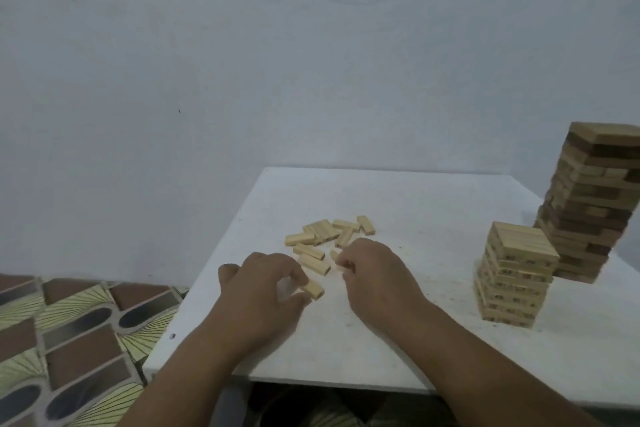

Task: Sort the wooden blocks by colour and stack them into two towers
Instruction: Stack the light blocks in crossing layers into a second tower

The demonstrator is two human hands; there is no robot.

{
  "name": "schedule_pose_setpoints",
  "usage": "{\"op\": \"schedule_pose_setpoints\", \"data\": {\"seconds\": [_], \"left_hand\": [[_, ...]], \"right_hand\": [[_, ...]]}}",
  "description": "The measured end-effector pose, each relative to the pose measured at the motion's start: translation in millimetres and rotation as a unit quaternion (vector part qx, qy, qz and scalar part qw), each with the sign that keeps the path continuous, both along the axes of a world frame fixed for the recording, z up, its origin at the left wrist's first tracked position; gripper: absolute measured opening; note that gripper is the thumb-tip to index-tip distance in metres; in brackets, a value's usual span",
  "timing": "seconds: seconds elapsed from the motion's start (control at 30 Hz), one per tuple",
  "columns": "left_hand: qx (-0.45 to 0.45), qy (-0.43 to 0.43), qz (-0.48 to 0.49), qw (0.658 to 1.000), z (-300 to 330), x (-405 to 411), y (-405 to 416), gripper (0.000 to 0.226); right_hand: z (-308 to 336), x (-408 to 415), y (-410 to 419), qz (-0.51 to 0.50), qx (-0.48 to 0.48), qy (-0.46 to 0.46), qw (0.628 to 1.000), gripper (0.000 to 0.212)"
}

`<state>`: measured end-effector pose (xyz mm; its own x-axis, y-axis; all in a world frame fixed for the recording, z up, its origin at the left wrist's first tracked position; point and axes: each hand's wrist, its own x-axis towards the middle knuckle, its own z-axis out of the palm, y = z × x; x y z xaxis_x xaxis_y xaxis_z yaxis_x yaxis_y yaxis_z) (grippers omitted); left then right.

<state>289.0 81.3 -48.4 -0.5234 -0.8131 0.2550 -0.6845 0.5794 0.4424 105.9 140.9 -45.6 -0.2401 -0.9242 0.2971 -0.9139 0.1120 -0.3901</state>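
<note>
Several loose light wooden blocks (pixel 329 234) lie in a small heap near the middle of the white table (pixel 433 211). My left hand (pixel 263 284) pinches one light block (pixel 313 289) between thumb and fingers just in front of the heap. My right hand (pixel 372 270) is curled over the heap's near edge, its fingertips closed on a small light block (pixel 334 255) that is mostly hidden. A short tower of light blocks (pixel 516 274) stands at the right. Behind it rises a taller tower of mixed light and dark blocks (pixel 592 201).
The table's left edge and near edge drop off to a patterned tiled floor (pixel 69 340). A pale wall (pixel 242 80) stands right behind the table. The tall tower reaches the right border of the frame.
</note>
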Motion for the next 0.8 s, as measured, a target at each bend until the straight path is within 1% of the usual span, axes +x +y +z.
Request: {"op": "schedule_pose_setpoints", "data": {"seconds": [0.1, 0.17, 0.23, 0.37, 0.47, 0.53, 0.63, 0.7, 0.8], "left_hand": [[-0.002, 0.011, -0.041, 0.999, 0.0, -10.5, 9.4, 0.015], [-0.003, 0.005, -0.082, 0.997, -0.3, -22.4, 19.4, 0.016], [-0.012, 0.003, -0.118, 0.993, 0.1, -35.0, 30.1, 0.018], [-0.019, 0.002, -0.161, 0.987, -1.2, -55.7, 45.0, 0.032], [-0.022, 0.009, -0.178, 0.984, -5.1, -63.5, 49.4, 0.038], [-0.031, 0.005, -0.194, 0.980, -6.5, -67.6, 50.6, 0.034], [-0.043, -0.017, -0.220, 0.974, -9.1, -72.7, 47.7, 0.028], [-0.045, -0.007, -0.215, 0.976, -12.1, -73.1, 44.1, 0.026], [-0.029, 0.022, -0.196, 0.980, -15.2, -71.9, 40.0, 0.022]], "right_hand": [[0.7, -8.9, 29.0, -0.032, 0.021, -0.013, 0.999, 0.022], [-0.1, -15.4, 54.5, -0.031, 0.036, -0.008, 0.999, 0.019], [2.5, -21.9, 81.9, -0.020, 0.057, -0.014, 0.998, 0.022], [13.1, -30.7, 115.2, 0.010, 0.085, -0.026, 0.996, 0.031], [13.1, -34.1, 119.8, 0.010, 0.052, -0.054, 0.997, 0.033], [10.4, -35.7, 121.5, 0.015, 0.004, -0.063, 0.998, 0.033], [6.1, -38.2, 117.7, -0.009, -0.048, -0.069, 0.996, 0.025], [5.6, -39.7, 112.9, -0.044, -0.052, -0.081, 0.994, 0.016], [8.4, -40.9, 110.0, -0.073, -0.008, -0.088, 0.993, 0.011]]}}
